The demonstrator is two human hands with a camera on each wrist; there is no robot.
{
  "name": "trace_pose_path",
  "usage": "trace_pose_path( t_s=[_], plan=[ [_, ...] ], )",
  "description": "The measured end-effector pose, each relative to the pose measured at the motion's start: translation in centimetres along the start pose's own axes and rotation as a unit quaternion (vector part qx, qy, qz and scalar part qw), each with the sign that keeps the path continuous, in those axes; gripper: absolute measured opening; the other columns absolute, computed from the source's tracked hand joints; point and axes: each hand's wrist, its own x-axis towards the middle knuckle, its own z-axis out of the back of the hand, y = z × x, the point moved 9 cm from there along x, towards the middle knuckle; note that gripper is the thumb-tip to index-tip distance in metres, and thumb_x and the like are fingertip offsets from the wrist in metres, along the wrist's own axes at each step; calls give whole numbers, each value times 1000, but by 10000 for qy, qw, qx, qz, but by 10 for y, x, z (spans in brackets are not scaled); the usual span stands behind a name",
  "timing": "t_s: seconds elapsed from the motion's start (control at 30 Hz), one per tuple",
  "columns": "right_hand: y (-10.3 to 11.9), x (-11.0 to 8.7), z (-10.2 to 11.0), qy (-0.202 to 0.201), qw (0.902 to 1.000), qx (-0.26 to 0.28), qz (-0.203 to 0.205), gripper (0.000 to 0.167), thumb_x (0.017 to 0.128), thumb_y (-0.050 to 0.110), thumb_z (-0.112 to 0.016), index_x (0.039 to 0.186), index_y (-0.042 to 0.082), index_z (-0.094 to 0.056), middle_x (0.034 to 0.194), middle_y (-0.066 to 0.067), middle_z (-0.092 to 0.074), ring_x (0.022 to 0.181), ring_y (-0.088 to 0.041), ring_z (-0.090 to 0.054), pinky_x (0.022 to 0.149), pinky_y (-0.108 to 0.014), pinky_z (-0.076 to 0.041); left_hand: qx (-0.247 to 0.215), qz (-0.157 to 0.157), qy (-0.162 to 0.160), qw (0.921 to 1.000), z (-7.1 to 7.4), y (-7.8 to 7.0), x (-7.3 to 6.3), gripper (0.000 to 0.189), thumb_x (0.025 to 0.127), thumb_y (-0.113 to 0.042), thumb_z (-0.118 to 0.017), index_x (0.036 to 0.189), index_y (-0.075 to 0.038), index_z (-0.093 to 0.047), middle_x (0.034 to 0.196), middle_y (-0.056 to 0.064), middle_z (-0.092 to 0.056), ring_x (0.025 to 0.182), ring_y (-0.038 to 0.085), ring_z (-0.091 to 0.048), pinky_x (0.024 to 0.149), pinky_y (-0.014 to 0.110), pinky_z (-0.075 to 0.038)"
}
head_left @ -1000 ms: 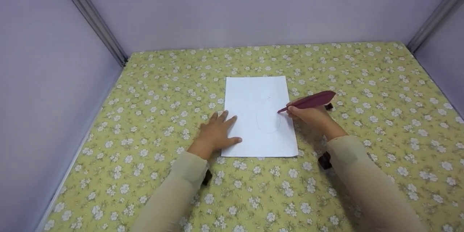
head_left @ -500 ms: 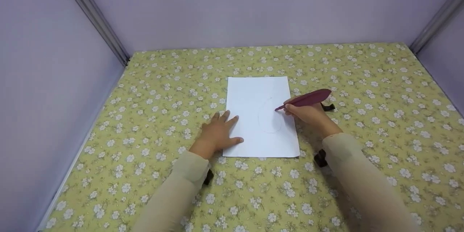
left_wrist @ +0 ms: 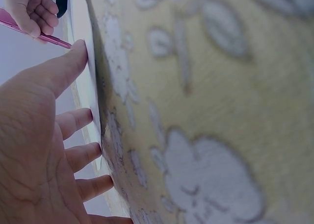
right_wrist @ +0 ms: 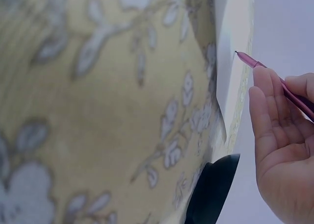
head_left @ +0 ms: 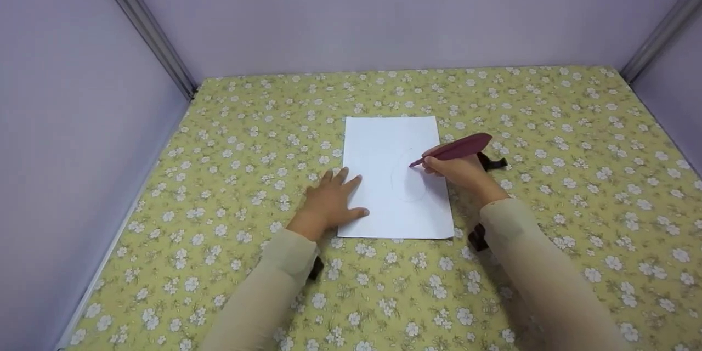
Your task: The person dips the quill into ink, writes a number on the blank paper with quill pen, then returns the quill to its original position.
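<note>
A white sheet of paper (head_left: 375,140) lies on the flowered cloth, bearing a faint rounded pencil-thin outline. My left hand (head_left: 327,203) rests flat over the sheet's left edge with its fingers spread. In my right hand (head_left: 460,171) I pinch a maroon feather pen (head_left: 465,147), its plume leaning back to the right. The pen's point is inside the upper part of the outline. From the right wrist view, the tip of the pen (right_wrist: 248,59) is at the paper's surface; whether it touches I cannot tell. In the left wrist view, the thumb and fingertips lie along the paper (left_wrist: 81,18).
A yellow cloth (head_left: 263,137) with white flowers covers the table. Pale lilac panels (head_left: 351,16) enclose the back and sides, joined by grey metal posts (head_left: 143,22). Dark straps (head_left: 479,237) show at the wrists.
My right hand has moved left with the feather pen, its tip shifting from the outline's right side inward and slightly up. The left hand stays in place on the paper; the head view shifted slightly.
</note>
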Motion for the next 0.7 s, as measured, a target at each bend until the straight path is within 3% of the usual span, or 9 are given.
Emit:
trace_pose_path(
  t_s=[0.27,0.7],
  plan=[
    [-5,-2,-10,146,9987,336,-341,36,90,30,-67,115,4,-66,102,-8,-70,99,-22,-63,91,-35,-47,-135,23,58,9999,-2,0,1,80,86,-64,-53,152,-28,-27,158,5,-14,142,36,-10,100,68,-25],
    [6,-1,-22,387,9990,-227,89,29,91,26,-66,112,5,-66,98,-9,-71,95,-22,-66,87,-36,-51,-113,68,66,9999,-1,1,1,80,86,-65,-53,152,-27,-27,158,6,-14,142,37,-10,101,68,-24]
  ],
)
